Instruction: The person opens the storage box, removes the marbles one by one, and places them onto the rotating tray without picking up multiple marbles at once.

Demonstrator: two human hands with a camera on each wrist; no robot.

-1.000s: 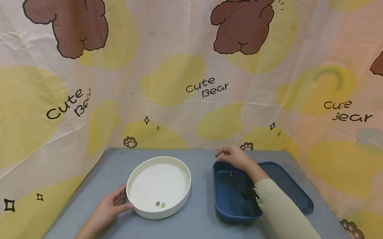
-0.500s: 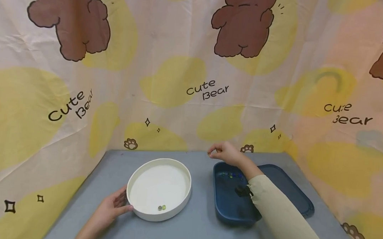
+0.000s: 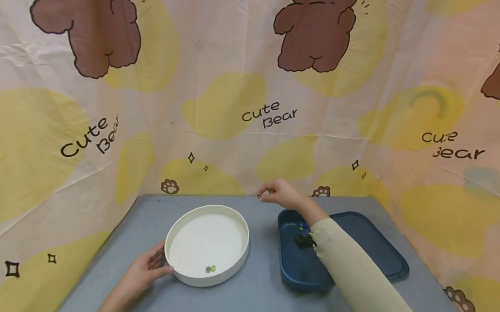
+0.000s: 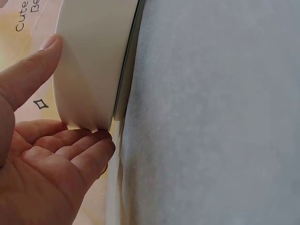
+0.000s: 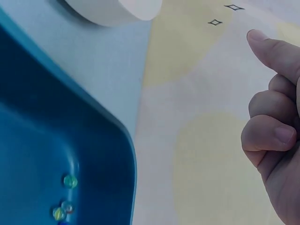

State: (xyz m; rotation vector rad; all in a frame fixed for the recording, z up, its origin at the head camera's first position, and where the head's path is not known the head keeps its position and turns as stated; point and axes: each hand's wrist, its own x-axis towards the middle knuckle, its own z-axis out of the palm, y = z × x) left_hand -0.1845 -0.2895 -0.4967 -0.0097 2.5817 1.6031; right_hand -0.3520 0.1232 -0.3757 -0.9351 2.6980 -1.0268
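Note:
In the head view my left hand rests against the near left side of a round white tray. The left wrist view shows its thumb at the rim and its loosely bent fingers along the outer wall. Two glass marbles, one grey and one yellow-green, lie inside near the front. My right hand is raised behind the table, left of the blue box, pinching a small amber marble between thumb and index finger. In the right wrist view its other fingers are curled; the marble is hidden there.
Several green, yellow and blue marbles lie at the far end of the blue box. A flat dark blue lid lies to the box's right. A printed cloth backdrop closes off the table's back and sides.
My right hand has moved left from over the far corner of the blue box, carrying the pinched marble. The two marbles in the white tray have rolled together. The left hand stays put.

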